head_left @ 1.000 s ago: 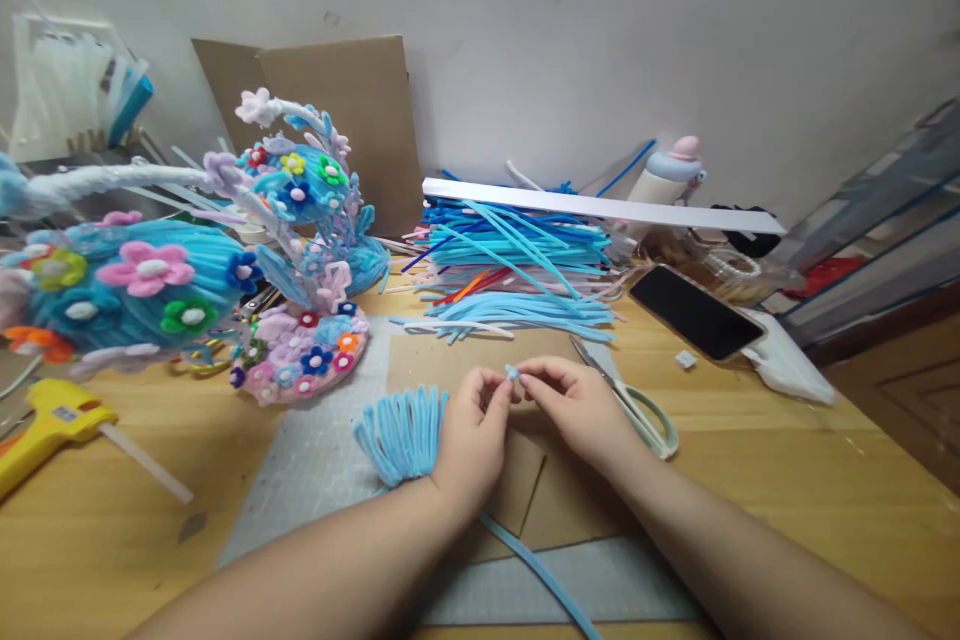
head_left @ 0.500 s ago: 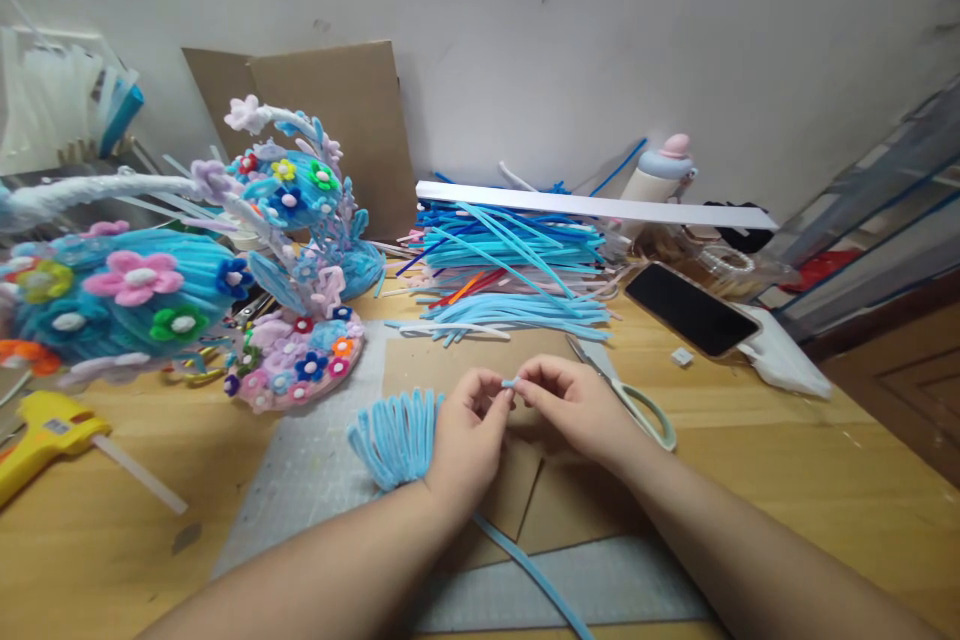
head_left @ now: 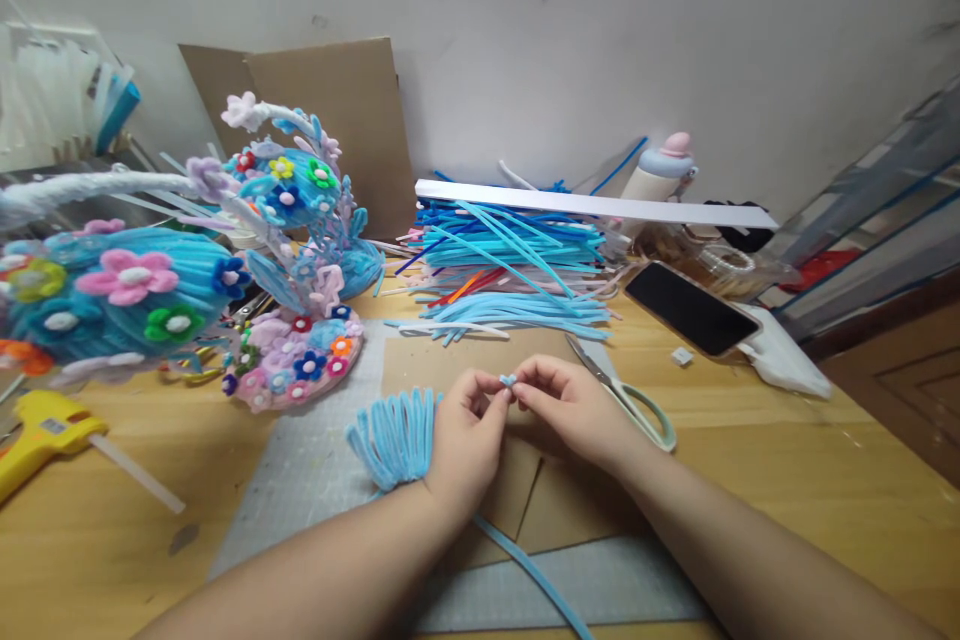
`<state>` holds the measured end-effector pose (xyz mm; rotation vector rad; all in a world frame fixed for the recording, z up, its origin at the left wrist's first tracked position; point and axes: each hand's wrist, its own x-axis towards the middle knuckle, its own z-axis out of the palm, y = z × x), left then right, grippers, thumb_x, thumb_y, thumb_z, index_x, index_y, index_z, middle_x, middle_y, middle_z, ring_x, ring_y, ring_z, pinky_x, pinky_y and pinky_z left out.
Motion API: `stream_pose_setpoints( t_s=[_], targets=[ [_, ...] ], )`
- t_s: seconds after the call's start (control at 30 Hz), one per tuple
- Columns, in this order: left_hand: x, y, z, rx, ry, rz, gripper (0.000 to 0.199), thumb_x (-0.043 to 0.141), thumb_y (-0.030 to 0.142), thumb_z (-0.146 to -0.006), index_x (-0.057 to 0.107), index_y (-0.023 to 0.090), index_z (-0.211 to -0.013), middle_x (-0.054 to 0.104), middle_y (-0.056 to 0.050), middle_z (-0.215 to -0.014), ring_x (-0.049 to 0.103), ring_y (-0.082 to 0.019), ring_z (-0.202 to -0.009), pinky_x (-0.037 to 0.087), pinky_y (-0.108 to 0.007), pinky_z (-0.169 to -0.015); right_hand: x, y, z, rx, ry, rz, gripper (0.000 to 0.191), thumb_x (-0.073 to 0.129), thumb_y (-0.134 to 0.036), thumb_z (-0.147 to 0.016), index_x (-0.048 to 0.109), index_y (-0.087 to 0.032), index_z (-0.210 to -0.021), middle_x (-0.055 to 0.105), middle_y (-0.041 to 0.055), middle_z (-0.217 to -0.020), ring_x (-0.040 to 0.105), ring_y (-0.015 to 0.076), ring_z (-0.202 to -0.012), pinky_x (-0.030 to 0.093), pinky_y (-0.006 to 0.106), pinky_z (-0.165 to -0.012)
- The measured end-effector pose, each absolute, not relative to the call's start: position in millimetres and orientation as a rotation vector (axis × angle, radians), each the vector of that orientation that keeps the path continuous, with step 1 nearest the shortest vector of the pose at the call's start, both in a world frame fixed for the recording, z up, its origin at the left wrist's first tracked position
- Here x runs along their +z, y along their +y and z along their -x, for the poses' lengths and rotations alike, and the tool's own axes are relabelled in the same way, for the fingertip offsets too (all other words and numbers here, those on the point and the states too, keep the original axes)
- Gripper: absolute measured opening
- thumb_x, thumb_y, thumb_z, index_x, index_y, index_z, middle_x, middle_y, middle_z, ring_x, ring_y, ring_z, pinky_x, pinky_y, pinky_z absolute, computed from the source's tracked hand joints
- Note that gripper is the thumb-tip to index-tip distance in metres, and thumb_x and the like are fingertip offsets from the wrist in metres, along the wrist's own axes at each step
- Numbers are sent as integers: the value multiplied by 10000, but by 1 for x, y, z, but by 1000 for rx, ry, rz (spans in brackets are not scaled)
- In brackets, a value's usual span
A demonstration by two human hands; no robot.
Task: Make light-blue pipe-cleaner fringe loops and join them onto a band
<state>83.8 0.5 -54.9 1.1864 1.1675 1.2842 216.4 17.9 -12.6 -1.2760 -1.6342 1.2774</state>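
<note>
My left hand (head_left: 471, 435) and my right hand (head_left: 574, 410) meet over a cardboard sheet, fingertips pinched together. Between them both hold a short light-blue pipe cleaner (head_left: 508, 381), of which a small bent bit shows above the fingers. A fan of looped light-blue pipe cleaners (head_left: 394, 440) sticks out to the left of my left hand; whether the palm touches it is hidden. A single pipe cleaner strand (head_left: 532, 580) runs from under my left hand toward the front edge. Scissors with pale green handles (head_left: 645, 410) lie just beyond my right wrist.
Bundles of blue pipe cleaners (head_left: 517, 250) lie at the back under a white strip (head_left: 592, 205). Flower-covered decorations (head_left: 127, 290) and a yellow glue gun (head_left: 45, 435) occupy the left. A phone (head_left: 690, 310) rests at right. Cardboard (head_left: 442, 360) covers part of a cutting mat (head_left: 277, 490).
The short pipe cleaner between my fingertips was straight and now shows a bend, its middle pushed into a small V. My hands have come very slightly closer together.
</note>
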Motion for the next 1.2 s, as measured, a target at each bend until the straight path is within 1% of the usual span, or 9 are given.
stream_pose_setpoints(
  t_s=[0.1, 0.2, 0.37, 0.5, 0.67, 0.77, 0.9, 1.0, 1.2],
  targets=[
    [-55, 1, -84, 1288, 1152, -1196, 83, 577, 244, -769, 560, 163, -778, 621, -15, -737, 556, -125, -670, 391, -210, -576, -11, 18, -216, 1203, -1686, 1274, 157, 546, -294, -780, 562, -152, -715, 533, -4, -668, 477, 124, -657, 377, 244, -636],
    [-55, 1, -84, 1286, 1163, -1197, 94, 575, 248, -771, 565, 163, -811, 622, -21, -763, 554, -123, -667, 388, -208, -564, -9, 18, -215, 1214, -1679, 1273, 194, 535, -317, -789, 566, -154, -690, 523, -9, -640, 469, 119, -632, 372, 239, -621],
    [-56, 2, -84, 1291, 1192, -1187, 130, 579, 274, -769, 571, 165, -838, 594, -2, -709, 492, -92, -552, 364, -199, -501, -11, 18, -212, 1320, -1544, 1294, 228, 560, -368, -766, 555, -158, -678, 464, -38, -558, 404, 88, -512, 313, 211, -490],
    [-56, 0, -84, 1287, 1211, -1191, 125, 579, 281, -768, 597, 169, -822, 588, 11, -658, 471, -87, -521, 378, -205, -514, -15, 19, -211, 1393, -1447, 1314, 242, 566, -374, -758, 543, -152, -666, 473, -39, -537, 360, 67, -459, 265, 197, -438],
    [-56, -1, -84, 1326, 1193, -1276, 111, 541, 244, -786, 617, 170, -754, 617, 1, -672, 519, -111, -585, 407, -221, -582, -21, 21, -209, 1514, -1290, 1319, 232, 583, -357, -730, 529, -147, -646, 470, -46, -512, 326, 49, -419, 200, 188, -399],
    [-56, -1, -85, 1313, 1189, -1268, 113, 536, 252, -788, 612, 174, -757, 611, 0, -665, 525, -116, -583, 403, -215, -564, -21, 21, -208, 1589, -1224, 1297, 225, 591, -358, -714, 535, -147, -662, 459, -58, -497, 299, 39, -392, 172, 189, -397],
    [-55, -1, -85, 1280, 1201, -1208, 103, 546, 267, -787, 588, 191, -841, 589, 19, -647, 477, -86, -492, 370, -194, -494, -18, 21, -209, 1576, -1238, 1278, 245, 616, -365, -695, 532, -140, -642, 460, -54, -503, 333, 44, -422, 204, 190, -423],
    [-54, -1, -85, 1279, 1180, -1206, 102, 535, 254, -792, 594, 194, -849, 583, 24, -632, 466, -81, -473, 367, -191, -481, -18, 22, -210, 1586, -1235, 1271, 236, 612, -358, -700, 534, -142, -645, 468, -52, -503, 321, 42, -410, 193, 190, -414],
    [-57, -4, -85, 1266, 1217, -1348, 140, 476, 187, -808, 601, 191, -745, 609, 4, -700, 517, -105, -569, 393, -212, -566, -23, 22, -210, 1667, -1122, 1247, 168, 588, -293, -716, 539, -141, -662, 469, -56, -487, 280, 29, -366, 156, 187, -384]
  ],
)
